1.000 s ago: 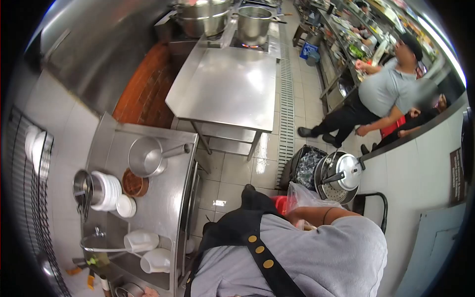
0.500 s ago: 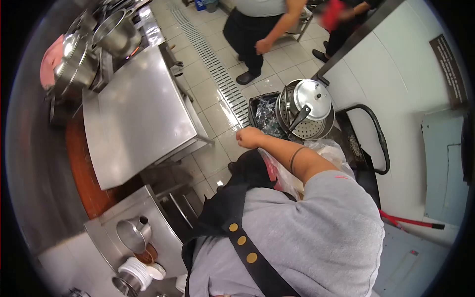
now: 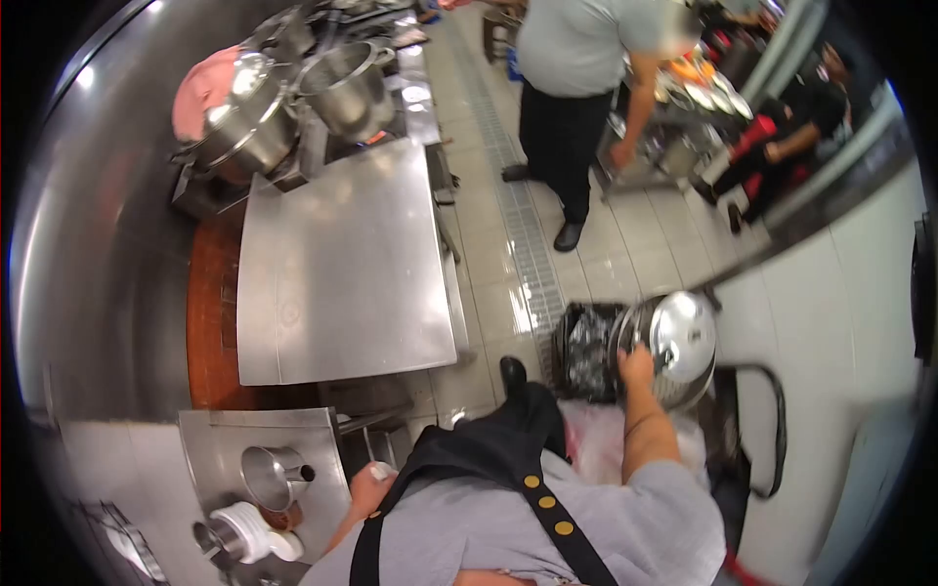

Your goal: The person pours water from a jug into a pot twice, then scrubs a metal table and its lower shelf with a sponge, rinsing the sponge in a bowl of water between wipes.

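My right hand (image 3: 637, 365) reaches out to the right, its fingers closed at the black handle of a shiny pressure cooker lid (image 3: 685, 332). The lid rests on a wide metal steamer pot (image 3: 692, 396), which shows below it. Just left of the pot stands a bin with a black plastic liner (image 3: 591, 352). Low beside my body, my left hand (image 3: 367, 490) is closed around a small white thing (image 3: 382, 471) that looks like crumpled cloth or paper. A steel work surface (image 3: 264, 430) is close to this hand.
A steel table (image 3: 342, 283) stands ahead on the left, with a large steel pot (image 3: 347, 93) on the stove beyond. A metal jug (image 3: 274, 479) and white bowls (image 3: 239, 532) sit at lower left. A person (image 3: 567, 107) stands ahead; another person (image 3: 806, 127) is at right.
My right hand has moved right, from above the floor to the lid's handle. My left hand has come into view. The view has shifted, and the person ahead appears lower and further right.
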Tool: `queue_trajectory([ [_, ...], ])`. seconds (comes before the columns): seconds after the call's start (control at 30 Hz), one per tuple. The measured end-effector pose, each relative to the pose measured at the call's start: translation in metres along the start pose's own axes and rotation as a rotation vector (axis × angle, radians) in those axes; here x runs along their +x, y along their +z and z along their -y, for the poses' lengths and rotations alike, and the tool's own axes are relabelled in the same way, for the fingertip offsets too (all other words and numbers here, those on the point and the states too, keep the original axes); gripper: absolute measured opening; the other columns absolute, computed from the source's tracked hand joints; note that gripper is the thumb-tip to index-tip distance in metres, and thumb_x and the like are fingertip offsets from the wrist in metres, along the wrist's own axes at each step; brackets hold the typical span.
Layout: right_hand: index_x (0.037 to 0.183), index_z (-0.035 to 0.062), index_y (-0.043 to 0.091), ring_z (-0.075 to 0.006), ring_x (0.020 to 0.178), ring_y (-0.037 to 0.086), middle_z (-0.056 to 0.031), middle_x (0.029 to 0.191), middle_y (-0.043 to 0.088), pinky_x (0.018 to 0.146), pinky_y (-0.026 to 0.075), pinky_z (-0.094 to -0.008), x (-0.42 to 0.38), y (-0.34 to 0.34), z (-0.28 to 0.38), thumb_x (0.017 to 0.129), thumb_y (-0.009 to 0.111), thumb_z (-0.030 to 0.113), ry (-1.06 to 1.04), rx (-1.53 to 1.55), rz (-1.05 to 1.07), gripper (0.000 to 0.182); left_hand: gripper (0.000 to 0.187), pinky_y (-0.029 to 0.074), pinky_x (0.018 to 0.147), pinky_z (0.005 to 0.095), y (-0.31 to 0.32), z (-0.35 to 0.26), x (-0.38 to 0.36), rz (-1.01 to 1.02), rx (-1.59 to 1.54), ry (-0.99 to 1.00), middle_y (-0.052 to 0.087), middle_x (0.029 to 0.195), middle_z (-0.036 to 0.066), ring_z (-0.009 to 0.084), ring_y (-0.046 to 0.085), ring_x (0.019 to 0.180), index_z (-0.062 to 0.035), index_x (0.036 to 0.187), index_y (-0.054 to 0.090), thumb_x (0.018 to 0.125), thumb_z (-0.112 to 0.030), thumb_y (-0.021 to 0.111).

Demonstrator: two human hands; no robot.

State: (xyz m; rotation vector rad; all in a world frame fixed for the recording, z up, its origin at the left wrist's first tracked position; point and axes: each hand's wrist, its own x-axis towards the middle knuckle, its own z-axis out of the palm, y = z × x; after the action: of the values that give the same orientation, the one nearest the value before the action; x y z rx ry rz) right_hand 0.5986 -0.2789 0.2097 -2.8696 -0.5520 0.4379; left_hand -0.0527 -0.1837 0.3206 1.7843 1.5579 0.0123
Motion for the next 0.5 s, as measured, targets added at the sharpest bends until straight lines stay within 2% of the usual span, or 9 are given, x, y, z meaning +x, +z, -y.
queue_trajectory([
  [0.07,0.106,0.0026,0.068,-0.0435,0.102,0.069,-0.0225,0.105,0.073,0.091,0.054,-0.0516,0.018,0.01,-0.009,0.085,0.077,0.03,-0.054,-0.049,0.016,0.036,0.034,0.057,0.078,0.045,-0.013,-0.043,0.009,-0.038,-0.018,-0.158,0.075,0.095,0.017,0.0361,0.073,0.092,-0.0068,0.1,0.072,0.082,-0.034,0.08],
  [0.13,0.104,0.0019,0.068,-0.0437,0.101,0.069,-0.0237,0.104,0.073,0.089,0.054,-0.0524,0.042,0.019,-0.02,0.085,0.072,0.024,-0.008,-0.092,0.037,0.029,0.035,0.057,0.08,0.0454,-0.012,-0.056,0.022,-0.073,0.018,-0.2,0.075,0.095,0.018,0.0367,0.073,0.093,-0.0068,0.1,0.072,0.082,-0.035,0.079],
  [0.2,0.102,0.0006,0.067,-0.0459,0.096,0.07,-0.0269,0.101,0.072,0.088,0.055,-0.0539,0.047,-0.014,-0.003,0.085,0.062,0.018,-0.043,-0.123,0.019,0.025,0.039,0.057,0.082,0.0459,-0.001,-0.049,0.027,-0.079,-0.008,-0.218,0.075,0.097,0.019,0.0381,0.072,0.096,-0.0078,0.103,0.073,0.081,-0.039,0.079],
  [0.27,0.098,0.0007,0.068,-0.0458,0.097,0.07,-0.0267,0.099,0.073,0.087,0.055,-0.0542,0.046,-0.06,0.029,0.079,0.066,0.02,-0.049,-0.086,-0.052,0.027,0.041,0.057,0.084,0.0463,0.016,-0.028,0.027,-0.043,-0.019,-0.289,0.075,0.1,0.018,0.0378,0.072,0.098,-0.0106,0.107,0.074,0.08,-0.042,0.078],
  [0.37,0.093,0.0015,0.067,-0.0455,0.088,0.069,-0.0229,0.092,0.073,0.081,0.055,-0.0542,0.057,-0.113,0.08,0.076,0.072,0.022,-0.286,-0.129,-0.041,0.027,0.045,0.057,0.085,0.0465,0.031,-0.028,0.024,-0.05,-0.016,-0.399,0.075,0.103,0.018,0.037,0.072,0.1,-0.0123,0.108,0.074,0.079,-0.046,0.078],
  [0.4,0.092,0.0025,0.067,-0.045,0.085,0.069,-0.022,0.088,0.071,0.078,0.054,-0.0542,0.062,-0.126,0.101,0.077,0.072,0.021,-0.44,-0.147,-0.046,0.024,0.046,0.057,0.086,0.0462,0.037,-0.025,0.021,-0.034,-0.011,-0.436,0.075,0.103,0.017,0.0368,0.072,0.1,-0.0131,0.109,0.074,0.079,-0.047,0.078],
  [0.43,0.092,0.0025,0.067,-0.045,0.085,0.069,-0.022,0.088,0.071,0.078,0.054,-0.0542,0.061,-0.14,0.128,0.077,0.072,0.021,-0.46,-0.144,-0.044,0.024,0.047,0.057,0.086,0.0458,0.044,-0.018,0.015,-0.015,-0.004,-0.474,0.076,0.103,0.017,0.0366,0.072,0.101,-0.0139,0.11,0.074,0.079,-0.048,0.078],
  [0.47,0.092,0.0025,0.066,-0.0449,0.085,0.068,-0.0222,0.088,0.071,0.077,0.054,-0.0544,0.058,-0.155,0.162,0.078,0.072,0.019,-0.591,-0.11,-0.019,0.022,0.047,0.057,0.087,0.0451,0.063,0.014,0.015,-0.014,0.02,-0.404,0.076,0.103,0.016,0.036,0.072,0.102,-0.0152,0.112,0.074,0.079,-0.049,0.078],
  [0.5,0.092,0.0025,0.066,-0.0448,0.084,0.068,-0.0224,0.087,0.07,0.076,0.053,-0.0547,0.054,-0.172,0.195,0.079,0.072,0.018,-0.719,-0.078,0.005,0.02,0.047,0.057,0.087,0.0456,0.052,-0.007,0.011,0.006,0.049,-0.458,0.076,0.103,0.016,0.0362,0.072,0.101,-0.0152,0.113,0.073,0.079,-0.048,0.077],
])
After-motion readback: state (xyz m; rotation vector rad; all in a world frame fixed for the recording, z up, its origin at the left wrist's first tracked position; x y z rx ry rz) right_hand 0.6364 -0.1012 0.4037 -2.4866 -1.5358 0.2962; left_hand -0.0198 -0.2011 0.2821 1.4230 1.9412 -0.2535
